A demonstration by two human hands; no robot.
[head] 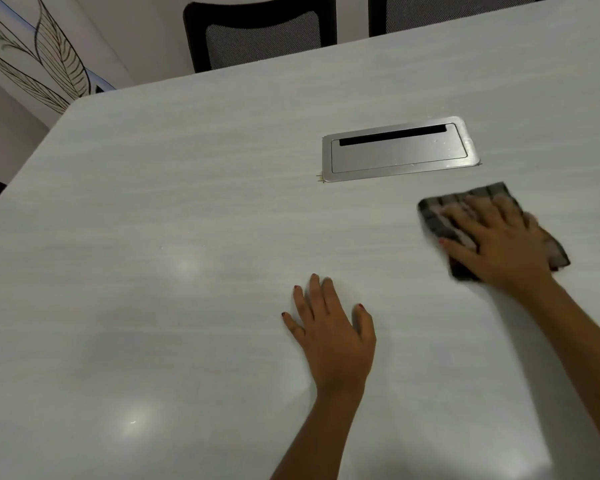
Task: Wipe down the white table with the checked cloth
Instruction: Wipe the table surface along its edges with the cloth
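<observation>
The white table [174, 237] fills most of the view. A dark checked cloth [442, 220] lies flat on it at the right, just below the metal hatch. My right hand [499, 240] presses on the cloth with fingers spread and straight, covering its middle; the hand and cloth are motion-blurred. My left hand [333, 334] rests flat on the bare tabletop near the centre, fingers straight, holding nothing.
A brushed-metal cable hatch [399, 150] with a dark slot is set flush in the table behind the cloth. Two black mesh chairs [260, 32] stand at the far edge. The table's rounded left corner meets a wall with a leaf pattern [42, 57].
</observation>
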